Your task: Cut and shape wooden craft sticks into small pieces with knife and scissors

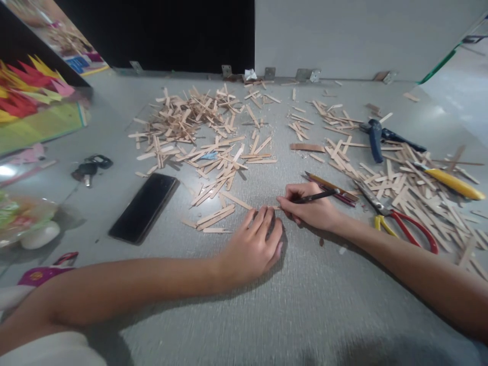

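Note:
My right hand (310, 206) is closed on a dark pencil (318, 195), its tip pointing left at a small wooden stick lying on the grey table (229, 315). My left hand (253, 246) rests on the table just left of it, fingers curled down and pressing on that stick, which is mostly hidden under them. A few loose wooden sticks (213, 218) lie just left of my left hand.
Heaps of wooden sticks (190, 127) cover the far middle and the right side (412, 188). Red-and-yellow-handled scissors (400, 223), a yellow knife (453, 183), blue pliers (375, 140) and spare pencils (331, 185) lie at right. A black phone (145, 206) and keys (89, 168) lie at left.

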`<state>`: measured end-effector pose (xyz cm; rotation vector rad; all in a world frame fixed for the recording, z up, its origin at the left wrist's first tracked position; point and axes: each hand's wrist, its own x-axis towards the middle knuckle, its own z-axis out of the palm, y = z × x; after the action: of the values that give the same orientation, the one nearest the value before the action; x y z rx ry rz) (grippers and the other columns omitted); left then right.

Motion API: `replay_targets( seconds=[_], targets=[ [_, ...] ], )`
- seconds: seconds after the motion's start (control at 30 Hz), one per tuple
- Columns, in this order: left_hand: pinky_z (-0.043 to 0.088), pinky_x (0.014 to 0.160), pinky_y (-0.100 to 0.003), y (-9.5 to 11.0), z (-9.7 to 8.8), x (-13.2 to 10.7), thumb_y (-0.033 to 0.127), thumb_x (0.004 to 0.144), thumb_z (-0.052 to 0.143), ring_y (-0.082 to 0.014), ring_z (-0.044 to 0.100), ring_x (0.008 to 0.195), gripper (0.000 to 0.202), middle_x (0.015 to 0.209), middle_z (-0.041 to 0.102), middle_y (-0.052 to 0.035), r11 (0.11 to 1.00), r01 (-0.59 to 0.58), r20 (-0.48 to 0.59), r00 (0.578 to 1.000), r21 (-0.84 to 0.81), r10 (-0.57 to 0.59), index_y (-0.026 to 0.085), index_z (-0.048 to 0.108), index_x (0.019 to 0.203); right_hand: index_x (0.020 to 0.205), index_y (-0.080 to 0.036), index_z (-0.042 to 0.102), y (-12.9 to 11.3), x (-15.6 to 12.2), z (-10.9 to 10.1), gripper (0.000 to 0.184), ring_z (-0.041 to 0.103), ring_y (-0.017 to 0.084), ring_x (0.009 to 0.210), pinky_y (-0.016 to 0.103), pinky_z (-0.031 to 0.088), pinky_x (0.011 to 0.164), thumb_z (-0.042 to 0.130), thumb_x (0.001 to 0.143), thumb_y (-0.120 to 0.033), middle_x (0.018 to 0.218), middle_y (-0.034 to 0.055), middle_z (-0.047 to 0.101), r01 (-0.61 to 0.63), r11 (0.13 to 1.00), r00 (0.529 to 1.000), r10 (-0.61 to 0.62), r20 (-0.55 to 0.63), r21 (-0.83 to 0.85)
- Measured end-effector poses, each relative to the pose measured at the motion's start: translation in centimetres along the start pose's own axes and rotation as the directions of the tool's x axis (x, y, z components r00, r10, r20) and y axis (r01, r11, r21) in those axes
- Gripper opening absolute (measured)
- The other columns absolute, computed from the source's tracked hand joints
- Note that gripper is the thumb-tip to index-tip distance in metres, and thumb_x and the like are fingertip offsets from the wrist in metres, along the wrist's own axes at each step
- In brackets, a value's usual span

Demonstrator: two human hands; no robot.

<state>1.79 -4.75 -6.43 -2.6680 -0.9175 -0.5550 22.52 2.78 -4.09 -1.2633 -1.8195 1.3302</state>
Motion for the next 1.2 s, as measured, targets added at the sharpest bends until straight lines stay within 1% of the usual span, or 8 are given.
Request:
replay_targets(
  seconds=[0.17, 0.27, 0.47, 0.53, 0.67, 0.77, 1.0, 1.2],
  targets=[
    [0.059, 0.103, -0.051, -0.04, -0.01, -0.05, 0.025, 0.114, 0.038, -0.0397, 0.077, 0.122, 0.045, 0.131, 0.077, -0.0309, 1.000, -0.006, 0.011, 1.000, 0.006, 0.006, -0.002, 0.070, 0.129, 0.061, -0.024, 0.053, 0.03, -0.07, -0.18, 0.052, 0.051, 0.010, 0.037, 0.022, 0.036, 0.039, 0.074, 0.095, -0.056, 0.044, -0.0037, 0.056, 0.006, 0.999, 1.000, -0.006, 0.006, -0.044],
    [0.059, 0.102, -0.050, -0.06, -0.03, -0.10, 0.026, 0.113, 0.041, -0.0401, 0.076, 0.124, 0.043, 0.132, 0.077, -0.0319, 1.000, -0.007, 0.020, 1.000, 0.006, 0.007, -0.003, 0.070, 0.130, 0.061, -0.024, 0.052, 0.05, -0.04, -0.24, 0.051, 0.050, 0.010, 0.037, 0.022, 0.036, 0.039, 0.074, 0.096, -0.054, 0.044, -0.0041, 0.055, 0.013, 0.999, 1.000, -0.012, 0.013, -0.031],
    [0.061, 0.099, -0.050, -0.09, -0.22, -0.02, 0.023, 0.114, 0.037, -0.0396, 0.077, 0.122, 0.045, 0.130, 0.078, -0.0307, 1.000, -0.006, 0.004, 1.000, 0.002, 0.006, -0.003, 0.071, 0.127, 0.060, -0.024, 0.052, -0.05, -0.05, -0.24, 0.042, 0.051, 0.009, 0.036, 0.022, 0.036, 0.039, 0.071, 0.096, -0.038, 0.044, -0.0047, 0.056, 0.023, 1.000, 1.000, -0.023, 0.017, 0.000],
    [0.061, 0.098, -0.049, -0.09, -0.25, 0.02, 0.023, 0.114, 0.035, -0.0393, 0.078, 0.121, 0.045, 0.129, 0.079, -0.0301, 1.000, -0.001, -0.007, 1.000, 0.005, 0.001, -0.002, 0.071, 0.126, 0.060, -0.024, 0.052, -0.12, -0.07, -0.29, 0.041, 0.051, 0.009, 0.036, 0.022, 0.036, 0.040, 0.070, 0.095, -0.036, 0.044, -0.0047, 0.056, 0.022, 1.000, 1.000, -0.022, 0.017, -0.009],
    [0.062, 0.096, -0.050, -0.07, -0.19, 0.01, 0.022, 0.114, 0.035, -0.0400, 0.078, 0.121, 0.045, 0.129, 0.079, -0.0301, 1.000, 0.004, -0.008, 1.000, 0.001, -0.004, -0.002, 0.071, 0.127, 0.060, -0.024, 0.053, -0.18, -0.08, -0.38, 0.043, 0.051, 0.009, 0.036, 0.022, 0.037, 0.040, 0.071, 0.096, -0.039, 0.043, -0.0041, 0.056, 0.014, 0.999, 1.000, -0.013, 0.014, -0.039],
    [0.061, 0.097, -0.050, -0.06, -0.12, -0.05, 0.023, 0.115, 0.036, -0.0404, 0.077, 0.123, 0.045, 0.131, 0.078, -0.0311, 1.000, 0.004, 0.006, 1.000, -0.005, -0.004, -0.002, 0.071, 0.128, 0.060, -0.024, 0.053, -0.13, -0.08, -0.35, 0.044, 0.052, 0.009, 0.037, 0.022, 0.036, 0.039, 0.072, 0.095, -0.041, 0.045, -0.0040, 0.056, 0.003, 1.000, 1.000, -0.003, 0.010, -0.026],
    [0.060, 0.099, -0.051, -0.12, -0.04, -0.19, 0.024, 0.115, 0.037, -0.0406, 0.075, 0.126, 0.044, 0.133, 0.077, -0.0317, 1.000, -0.002, 0.029, 1.000, -0.016, 0.003, -0.002, 0.070, 0.131, 0.059, -0.025, 0.052, -0.07, -0.08, -0.23, 0.043, 0.050, 0.009, 0.036, 0.022, 0.036, 0.039, 0.071, 0.095, -0.039, 0.043, -0.0047, 0.055, 0.012, 0.999, 1.000, -0.012, 0.003, -0.031],
    [0.061, 0.098, -0.048, -0.11, -0.03, -0.11, 0.024, 0.114, 0.039, -0.0387, 0.077, 0.123, 0.043, 0.129, 0.079, -0.0292, 1.000, 0.004, -0.010, 1.000, 0.007, -0.004, -0.001, 0.071, 0.128, 0.058, -0.025, 0.052, -0.48, -0.15, -0.34, 0.039, 0.049, 0.009, 0.036, 0.022, 0.034, 0.039, 0.067, 0.093, -0.033, 0.042, -0.0050, 0.054, 0.008, 0.998, 1.000, -0.008, 0.000, -0.059]
  ],
)
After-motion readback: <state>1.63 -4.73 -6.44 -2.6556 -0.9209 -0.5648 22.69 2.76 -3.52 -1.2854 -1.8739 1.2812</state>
